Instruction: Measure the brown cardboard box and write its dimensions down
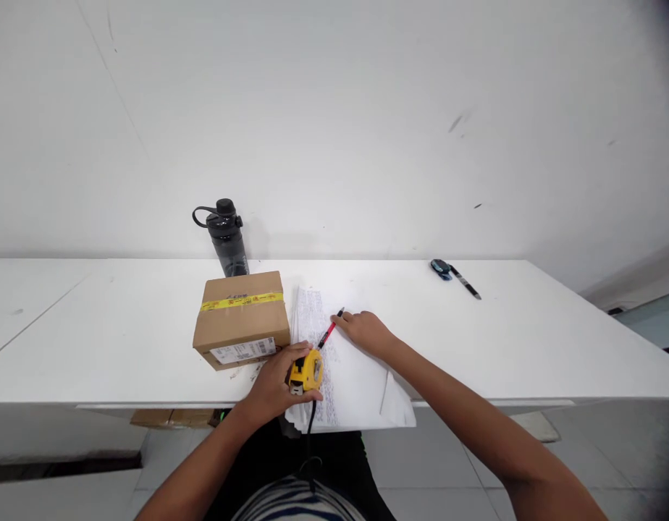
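My left hand (277,382) grips a yellow tape measure (307,372) over the left part of a stack of white papers (361,394). The thumb lies along its near side and the fingers along its far side. A black strap hangs from the tape measure towards me. My right hand (365,333) has its fingertips closed at the far end of a red and black pen (329,333), which lies slantwise over the papers. The pen's near end reaches close to the tape measure. Dense handwriting covers the left strip of the papers.
A taped cardboard box (242,318) with a label stands left of the papers, and a black bottle (229,242) behind it. At the back right of the white table (530,340) lie a small dark object (439,268) and a black and silver pen (465,282).
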`<act>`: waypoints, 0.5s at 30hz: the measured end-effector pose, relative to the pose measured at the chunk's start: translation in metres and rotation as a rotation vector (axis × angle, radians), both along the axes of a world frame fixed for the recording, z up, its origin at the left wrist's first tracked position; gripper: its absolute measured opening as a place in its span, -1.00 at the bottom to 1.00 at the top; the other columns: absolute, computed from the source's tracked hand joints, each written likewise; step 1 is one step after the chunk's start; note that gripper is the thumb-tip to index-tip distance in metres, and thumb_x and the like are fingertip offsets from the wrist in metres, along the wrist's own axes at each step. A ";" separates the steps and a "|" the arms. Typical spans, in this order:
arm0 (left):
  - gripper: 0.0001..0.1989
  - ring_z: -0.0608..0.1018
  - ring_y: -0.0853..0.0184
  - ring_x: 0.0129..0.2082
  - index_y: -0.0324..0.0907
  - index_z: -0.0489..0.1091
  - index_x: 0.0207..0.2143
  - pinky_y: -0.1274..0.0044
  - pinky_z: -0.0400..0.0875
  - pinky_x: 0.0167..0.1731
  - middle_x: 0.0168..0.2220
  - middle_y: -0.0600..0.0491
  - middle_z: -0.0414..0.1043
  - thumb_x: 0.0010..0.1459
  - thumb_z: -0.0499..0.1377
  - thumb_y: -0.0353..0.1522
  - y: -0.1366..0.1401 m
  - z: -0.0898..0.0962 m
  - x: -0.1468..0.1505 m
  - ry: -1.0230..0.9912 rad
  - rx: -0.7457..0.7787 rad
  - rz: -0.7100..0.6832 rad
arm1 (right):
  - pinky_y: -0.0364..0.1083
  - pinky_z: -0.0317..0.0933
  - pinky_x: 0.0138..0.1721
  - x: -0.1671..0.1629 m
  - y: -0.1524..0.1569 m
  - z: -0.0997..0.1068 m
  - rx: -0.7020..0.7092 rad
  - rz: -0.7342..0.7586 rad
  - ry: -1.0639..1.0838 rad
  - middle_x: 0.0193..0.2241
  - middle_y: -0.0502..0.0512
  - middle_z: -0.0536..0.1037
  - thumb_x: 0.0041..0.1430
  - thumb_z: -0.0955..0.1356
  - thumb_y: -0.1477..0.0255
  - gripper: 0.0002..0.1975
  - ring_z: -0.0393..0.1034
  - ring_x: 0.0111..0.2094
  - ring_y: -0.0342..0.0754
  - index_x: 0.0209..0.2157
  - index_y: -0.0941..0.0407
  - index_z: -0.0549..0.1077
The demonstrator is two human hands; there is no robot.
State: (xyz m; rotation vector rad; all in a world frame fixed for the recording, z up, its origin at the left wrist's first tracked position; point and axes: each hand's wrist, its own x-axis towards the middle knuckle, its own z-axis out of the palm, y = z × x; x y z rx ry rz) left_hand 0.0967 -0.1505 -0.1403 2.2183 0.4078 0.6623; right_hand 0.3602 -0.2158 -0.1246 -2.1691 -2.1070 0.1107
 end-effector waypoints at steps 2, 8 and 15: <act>-0.29 0.40 0.12 0.18 -0.09 0.24 0.05 0.20 0.29 0.18 0.14 -0.12 0.37 -0.13 0.43 -0.17 0.000 -0.004 -0.001 -0.019 -0.028 -0.001 | -0.05 0.20 -0.28 0.002 0.001 0.001 0.053 -0.030 0.101 -0.28 0.33 0.57 0.21 0.19 0.64 -0.67 0.48 -0.34 0.05 -0.04 0.21 0.42; -0.29 0.37 0.14 0.20 -0.08 0.20 0.05 0.20 0.31 0.17 0.15 -0.12 0.35 -0.12 0.43 -0.19 0.000 -0.010 -0.001 -0.091 -0.006 -0.023 | -0.14 0.20 -0.49 -0.023 -0.015 0.001 0.278 -0.161 0.547 -0.49 0.06 0.50 0.41 -0.01 0.30 -0.59 0.35 -0.56 -0.12 -0.21 0.12 0.36; -0.34 0.40 0.12 0.19 -0.11 0.21 0.12 0.23 0.37 0.12 0.15 -0.16 0.36 0.01 0.36 -0.19 0.004 -0.005 -0.003 -0.112 0.297 -0.050 | -0.15 0.13 -0.62 -0.048 -0.036 -0.023 0.305 -0.188 0.923 -0.71 -0.08 0.33 0.36 0.02 0.11 -0.46 0.18 -0.69 -0.15 -0.34 0.12 0.43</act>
